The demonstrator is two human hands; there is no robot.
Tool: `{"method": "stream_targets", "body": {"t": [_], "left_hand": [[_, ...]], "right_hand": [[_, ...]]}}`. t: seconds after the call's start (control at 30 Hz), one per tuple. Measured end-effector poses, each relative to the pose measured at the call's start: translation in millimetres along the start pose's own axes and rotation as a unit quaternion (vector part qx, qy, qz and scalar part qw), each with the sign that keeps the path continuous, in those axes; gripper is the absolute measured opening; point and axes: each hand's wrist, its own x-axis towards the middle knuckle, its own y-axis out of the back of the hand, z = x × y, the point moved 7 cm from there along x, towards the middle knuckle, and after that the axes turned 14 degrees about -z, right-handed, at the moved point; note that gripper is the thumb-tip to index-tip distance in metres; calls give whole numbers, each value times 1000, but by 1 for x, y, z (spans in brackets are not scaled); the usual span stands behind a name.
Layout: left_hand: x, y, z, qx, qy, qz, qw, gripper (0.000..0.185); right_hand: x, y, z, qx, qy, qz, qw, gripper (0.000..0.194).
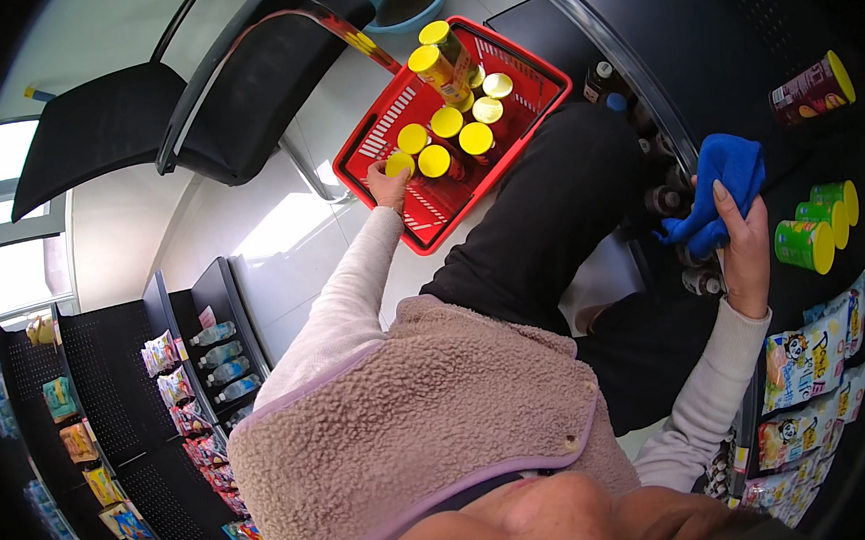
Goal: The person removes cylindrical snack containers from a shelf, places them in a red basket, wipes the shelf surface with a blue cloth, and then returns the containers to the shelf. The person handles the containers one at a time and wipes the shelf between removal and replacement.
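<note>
My left hand (388,186) reaches into a red plastic shopping basket (566,83), its fingers around a canister with a yellow lid (400,165) at the near left corner. Several more yellow-lidded canisters (446,122) stand in the basket, and two taller-standing ones (431,66) rise at its far side. On the right, my right hand (746,240) grips a bunched blue cloth (728,178) at the front edge of a black shelf. Just beyond that hand, three green canisters (806,247) with yellow lids lie or stand on the shelf; a dark purple canister (804,97) is farther along.
Black folding chairs (244,103) and a blue basin of dark water (409,4) are beyond the basket. Dark bottles (662,200) fill the lower shelf beside my knee. Snack bags (802,366) line the right shelf. Across the aisle stands a shelf with water bottles (227,372).
</note>
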Motion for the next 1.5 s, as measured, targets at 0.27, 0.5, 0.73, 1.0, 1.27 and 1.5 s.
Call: {"method": "stream_targets", "body": {"t": [0.27,0.5,0.73,1.0,1.27,1.5], "left_hand": [[5,19,106,69,-173,53,981,51],[-34,-56,360,-242,-381,-175,875,30],[-174,-205,581,-191,-581,-306,729,42],[-239,-371,660,-138,-491,-374,775,81],[-249,-415,678,-243,-473,-402,746,74],[-247,-382,668,-352,-339,-496,717,50]], "right_hand": [[-11,-10,-18,80,40,8,996,54],[0,-2,-11,147,89,44,984,36],[11,3,-13,92,130,10,987,31],[-15,27,-35,246,246,128,929,31],[-15,25,-38,348,240,110,900,38],[-26,57,-28,330,228,243,883,51]]}}
